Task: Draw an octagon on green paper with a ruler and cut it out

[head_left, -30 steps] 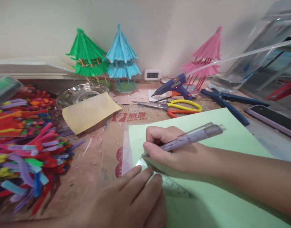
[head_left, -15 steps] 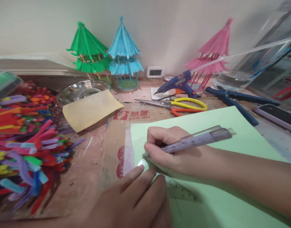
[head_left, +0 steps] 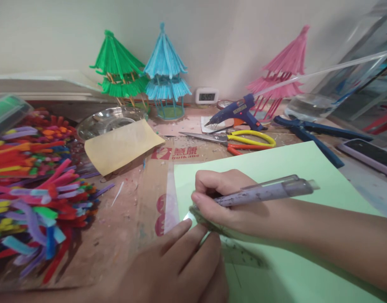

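My right hand [head_left: 225,202] is closed around a lavender pen [head_left: 263,192], its writing end low over the left part of a light green sheet of paper [head_left: 294,168]. The pen's tip is hidden by my fingers. A clear ruler [head_left: 244,254] with dark markings lies on the sheet, partly covered by both hands. My left hand [head_left: 184,261] rests on the ruler and the paper's left edge, fingers laid out and slightly bent. A thin drawn line shows on the paper below the ruler.
Colourful pipe cleaners [head_left: 38,202] are heaped at left. Behind lie a steel dish [head_left: 99,120], tan sandpaper-like sheet [head_left: 124,147], scissors [head_left: 244,139], blue glue gun [head_left: 237,111], dark blue pliers [head_left: 313,130] and phone [head_left: 373,155]. Green [head_left: 117,63], blue [head_left: 166,59] and pink [head_left: 284,59] pavilion models stand behind.
The pen's upper end has dipped slightly and shifted a little to the right. My left hand stays on the ruler, nearly unmoved.
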A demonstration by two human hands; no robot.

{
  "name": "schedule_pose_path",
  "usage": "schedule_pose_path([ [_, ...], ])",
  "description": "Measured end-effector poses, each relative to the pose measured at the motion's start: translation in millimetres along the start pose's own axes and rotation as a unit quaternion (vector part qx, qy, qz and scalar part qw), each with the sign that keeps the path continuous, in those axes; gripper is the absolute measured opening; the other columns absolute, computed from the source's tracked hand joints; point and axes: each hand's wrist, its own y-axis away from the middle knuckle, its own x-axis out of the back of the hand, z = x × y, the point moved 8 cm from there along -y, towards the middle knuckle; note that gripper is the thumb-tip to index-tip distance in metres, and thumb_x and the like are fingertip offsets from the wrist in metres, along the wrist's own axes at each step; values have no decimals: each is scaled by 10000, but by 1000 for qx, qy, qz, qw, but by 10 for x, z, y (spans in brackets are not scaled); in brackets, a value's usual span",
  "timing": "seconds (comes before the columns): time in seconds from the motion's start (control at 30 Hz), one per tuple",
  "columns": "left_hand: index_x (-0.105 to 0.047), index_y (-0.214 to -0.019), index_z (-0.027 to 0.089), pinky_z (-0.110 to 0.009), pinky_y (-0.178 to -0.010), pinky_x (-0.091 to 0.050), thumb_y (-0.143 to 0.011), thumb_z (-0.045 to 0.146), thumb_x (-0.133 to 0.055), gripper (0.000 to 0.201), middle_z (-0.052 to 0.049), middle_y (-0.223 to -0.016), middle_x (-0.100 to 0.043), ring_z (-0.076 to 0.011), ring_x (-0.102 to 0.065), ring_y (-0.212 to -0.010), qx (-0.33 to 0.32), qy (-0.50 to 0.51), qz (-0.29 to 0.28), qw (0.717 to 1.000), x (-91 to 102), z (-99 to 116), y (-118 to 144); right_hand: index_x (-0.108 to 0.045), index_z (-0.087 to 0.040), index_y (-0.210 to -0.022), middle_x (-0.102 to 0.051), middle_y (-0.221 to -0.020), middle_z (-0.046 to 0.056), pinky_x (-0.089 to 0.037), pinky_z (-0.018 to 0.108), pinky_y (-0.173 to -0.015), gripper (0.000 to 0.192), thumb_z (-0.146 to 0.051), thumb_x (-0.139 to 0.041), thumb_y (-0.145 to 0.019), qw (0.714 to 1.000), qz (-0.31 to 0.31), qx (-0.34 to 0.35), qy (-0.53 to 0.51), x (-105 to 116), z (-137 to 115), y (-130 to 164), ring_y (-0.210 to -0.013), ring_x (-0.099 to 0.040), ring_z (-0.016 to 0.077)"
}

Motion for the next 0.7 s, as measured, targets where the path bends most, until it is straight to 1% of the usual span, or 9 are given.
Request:
schedule_pose_path([
  [0.1, -705, -990, 215, -268, -1043, -485, -1039, 165, -454, 261, 19, -1035, -758, -154, -669, -999, 4, -2, 3, 1000, 0, -1, 5, -435, -228, -717, -531, -595, -55, -311, 239, -507, 242, -331, -495, -928, 1000, -10, -1, 6, -8, -14, -8, -526, -458, 103],
  [0.27, -709, -1040, 205, -297, -1079, -485, -1016, 231, -531, 182, -12, -1115, -741, -166, -661, -1079, -6, 1, -18, 1000, -17, 20, 52, -432, -226, -691, -512, -580, -63, -290, 235, -484, 239, -301, -512, -903, 999, 22, -6, -29, 21, 12, -18, -520, -429, 95],
  [0.43, -701, -1073, 203, -316, -1093, -473, -999, 279, -576, 164, -35, -1191, -715, -183, -641, -1125, -22, -11, -32, 999, -41, 46, 68, -436, -226, -684, -503, -566, -73, -298, 221, -456, 249, -303, -516, -907, 999, 27, 5, -29, 9, 15, -3, -502, -415, 85],
  [0.53, -695, -1082, 198, -324, -1101, -465, -1006, 277, -562, 172, -39, -1196, -711, -185, -636, -1135, -21, -8, -43, 999, -53, 46, 67, -441, -226, -690, -513, -561, -77, -310, 211, -444, 249, -304, -516, -914, 999, 26, 11, -26, 3, 7, -5, -496, -428, 84],
  [0.7, -698, -1065, 193, -314, -1090, -473, -1019, 245, -530, 182, -30, -1162, -724, -182, -648, -1114, -11, 1, -30, 999, -31, 29, 62, -447, -225, -693, -528, -562, -78, -320, 206, -439, 247, -301, -517, -918, 999, 31, 17, -18, 12, 4, -13, -492, -438, 83],
])
